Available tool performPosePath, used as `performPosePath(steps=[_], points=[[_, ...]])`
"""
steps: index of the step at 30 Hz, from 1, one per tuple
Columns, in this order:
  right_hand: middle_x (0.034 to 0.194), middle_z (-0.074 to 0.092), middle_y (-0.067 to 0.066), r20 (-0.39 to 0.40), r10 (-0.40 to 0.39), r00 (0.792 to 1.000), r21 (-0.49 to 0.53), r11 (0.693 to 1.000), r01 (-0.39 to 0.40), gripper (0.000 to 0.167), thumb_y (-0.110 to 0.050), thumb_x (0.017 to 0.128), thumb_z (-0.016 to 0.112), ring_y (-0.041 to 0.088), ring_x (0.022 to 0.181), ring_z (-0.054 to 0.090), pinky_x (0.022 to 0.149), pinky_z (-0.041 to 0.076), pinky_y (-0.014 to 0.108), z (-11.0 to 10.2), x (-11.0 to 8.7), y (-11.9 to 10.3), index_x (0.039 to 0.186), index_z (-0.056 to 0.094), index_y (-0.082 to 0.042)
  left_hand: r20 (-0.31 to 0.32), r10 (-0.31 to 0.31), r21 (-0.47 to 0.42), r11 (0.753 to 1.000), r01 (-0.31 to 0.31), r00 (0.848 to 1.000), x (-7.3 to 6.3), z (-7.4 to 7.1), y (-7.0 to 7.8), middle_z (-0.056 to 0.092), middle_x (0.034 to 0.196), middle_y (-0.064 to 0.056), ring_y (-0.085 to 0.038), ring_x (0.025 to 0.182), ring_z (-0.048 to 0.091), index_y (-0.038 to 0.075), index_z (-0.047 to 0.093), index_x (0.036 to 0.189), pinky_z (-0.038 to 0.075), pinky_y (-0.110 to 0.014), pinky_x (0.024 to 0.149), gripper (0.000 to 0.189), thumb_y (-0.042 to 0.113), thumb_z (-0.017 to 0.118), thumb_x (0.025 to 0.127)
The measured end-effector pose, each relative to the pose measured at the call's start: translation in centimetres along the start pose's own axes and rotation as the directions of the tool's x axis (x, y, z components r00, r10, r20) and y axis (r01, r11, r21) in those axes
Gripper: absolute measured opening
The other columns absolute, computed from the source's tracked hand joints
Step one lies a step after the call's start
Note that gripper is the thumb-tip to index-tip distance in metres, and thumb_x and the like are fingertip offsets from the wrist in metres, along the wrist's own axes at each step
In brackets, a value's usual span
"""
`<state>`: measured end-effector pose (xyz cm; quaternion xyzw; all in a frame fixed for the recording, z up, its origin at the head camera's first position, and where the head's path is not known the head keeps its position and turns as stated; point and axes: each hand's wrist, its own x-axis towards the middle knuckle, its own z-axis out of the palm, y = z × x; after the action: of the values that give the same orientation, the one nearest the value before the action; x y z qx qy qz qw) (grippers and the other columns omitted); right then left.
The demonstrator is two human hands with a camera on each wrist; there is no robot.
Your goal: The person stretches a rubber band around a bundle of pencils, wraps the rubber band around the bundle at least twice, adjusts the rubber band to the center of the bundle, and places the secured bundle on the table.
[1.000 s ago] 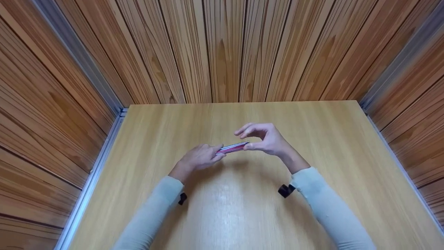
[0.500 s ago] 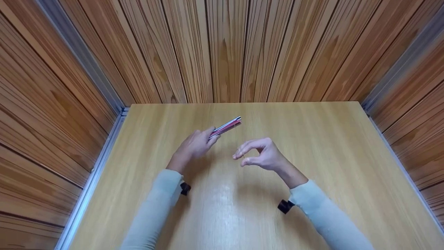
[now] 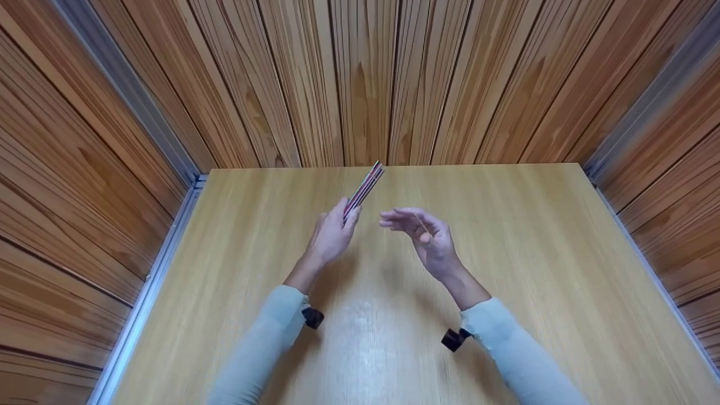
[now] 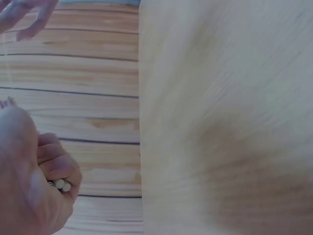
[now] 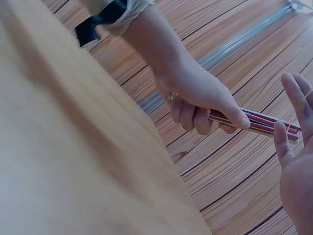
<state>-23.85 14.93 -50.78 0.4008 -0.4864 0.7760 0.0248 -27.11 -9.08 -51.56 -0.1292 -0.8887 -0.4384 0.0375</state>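
Observation:
A bundle of slim striped pencils (image 3: 364,188) slants up and away from my left hand (image 3: 332,236), which grips its lower part. The thumb lies along the pencils. In the left wrist view pale round pencil ends (image 4: 61,185) poke out below the curled fingers. To the right, my right hand (image 3: 433,242) is raised with its fingers spread. A thin rubber band (image 3: 422,224) stretches between its thumb and fingers. In the right wrist view the free end of the red and dark pencils (image 5: 266,122) overlaps the right thumb and band.
Both hands are above a light wooden table (image 3: 253,202). Wood-plank walls (image 3: 360,84) close in the back and sides, with metal rails (image 3: 163,270) along the side edges. Small black cameras (image 3: 453,340) hang from both wrists.
The left hand has drawn the pencils away from the right hand and swung them more upright. The right hand dipped, then rose and turned, spreading its fingers with the rubber band stretched across them.

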Motion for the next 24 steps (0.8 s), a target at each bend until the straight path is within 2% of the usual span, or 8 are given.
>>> performPosePath(steps=[5, 9, 15, 18, 20, 22, 24], points=[[0.157, 0.072, -0.001, -0.079, 0.022, 0.997, 0.133, 0.991, -0.012, 0.068, -0.068, 0.105, 0.066, 0.017, 0.143, 0.071, 0.104, 0.057, 0.03, 0.4, 0.2, -0.3, 0.159, 0.065, -0.027, -0.096, 0.029, -0.044, 0.998, -0.034, 0.995, -0.4, 1.1, 0.7, 0.045, 0.081, 0.006, -0.009, 0.063, 0.039, 0.01, 0.059, 0.116, 0.031, -0.024, 0.055, 0.027, 0.036, 0.051, 0.121], [0.168, 0.061, -0.001, -0.127, 0.065, 0.99, 0.257, 0.966, -0.03, 0.077, -0.074, 0.102, 0.065, 0.018, 0.151, 0.062, 0.103, 0.056, 0.032, 1.1, 0.5, -0.9, 0.166, 0.054, -0.032, -0.148, 0.046, -0.074, 0.996, -0.057, 0.988, -0.8, 1.7, 1.2, 0.046, 0.079, 0.006, -0.009, 0.06, 0.04, 0.008, 0.059, 0.12, 0.031, -0.022, 0.052, 0.026, 0.033, 0.052, 0.12], [0.16, 0.066, 0.001, -0.163, 0.153, 0.975, 0.395, 0.915, -0.078, 0.109, -0.079, 0.095, 0.07, 0.018, 0.147, 0.065, 0.1, 0.057, 0.032, 1.7, 0.7, -1.4, 0.181, 0.022, -0.031, -0.233, 0.101, -0.045, 0.992, -0.114, 0.967, -1.1, 2.0, 1.8, 0.053, 0.078, 0.002, -0.008, 0.058, 0.044, 0.004, 0.06, 0.123, 0.033, -0.019, 0.051, 0.024, 0.027, 0.054, 0.119], [0.153, 0.07, 0.002, -0.164, 0.194, 0.967, 0.445, 0.89, -0.103, 0.115, -0.078, 0.096, 0.07, 0.017, 0.143, 0.069, 0.097, 0.061, 0.03, 1.5, 0.8, -1.3, 0.182, 0.016, -0.026, -0.284, 0.165, 0.021, 0.986, -0.166, 0.945, -1.4, 1.9, 2.0, 0.058, 0.076, -0.003, -0.009, 0.058, 0.047, 0.002, 0.06, 0.119, 0.034, -0.018, 0.052, 0.021, 0.023, 0.058, 0.117], [0.15, 0.072, 0.003, -0.156, 0.21, 0.965, 0.486, 0.867, -0.11, 0.11, -0.076, 0.096, 0.071, 0.017, 0.139, 0.073, 0.094, 0.063, 0.029, 1.3, 0.8, -1.2, 0.181, 0.025, -0.024, -0.303, 0.235, 0.096, 0.972, -0.216, 0.923, -1.5, 1.8, 2.0, 0.061, 0.075, -0.006, -0.011, 0.058, 0.049, 0.002, 0.06, 0.117, 0.035, -0.018, 0.052, 0.019, 0.021, 0.061, 0.115], [0.146, 0.075, 0.003, -0.148, 0.215, 0.965, 0.506, 0.855, -0.113, 0.1, -0.074, 0.097, 0.072, 0.016, 0.133, 0.077, 0.088, 0.063, 0.026, 1.0, 0.8, -1.1, 0.176, 0.038, -0.023, -0.3, 0.327, 0.208, 0.939, -0.273, 0.896, -1.6, 1.5, 2.1, 0.063, 0.074, -0.008, -0.013, 0.057, 0.05, 0.002, 0.06, 0.114, 0.036, -0.02, 0.052, 0.02, 0.021, 0.065, 0.113], [0.141, 0.076, 0.001, -0.149, 0.216, 0.965, 0.481, 0.869, -0.12, 0.09, -0.074, 0.097, 0.072, 0.015, 0.125, 0.079, 0.082, 0.06, 0.023, 0.6, 0.8, -1.1, 0.17, 0.05, -0.025, -0.258, 0.42, 0.328, 0.885, -0.33, 0.87, -1.6, 1.0, 2.0, 0.065, 0.073, -0.009, -0.015, 0.056, 0.052, 0.003, 0.06, 0.113, 0.04, -0.021, 0.052, 0.021, 0.022, 0.069, 0.112]])
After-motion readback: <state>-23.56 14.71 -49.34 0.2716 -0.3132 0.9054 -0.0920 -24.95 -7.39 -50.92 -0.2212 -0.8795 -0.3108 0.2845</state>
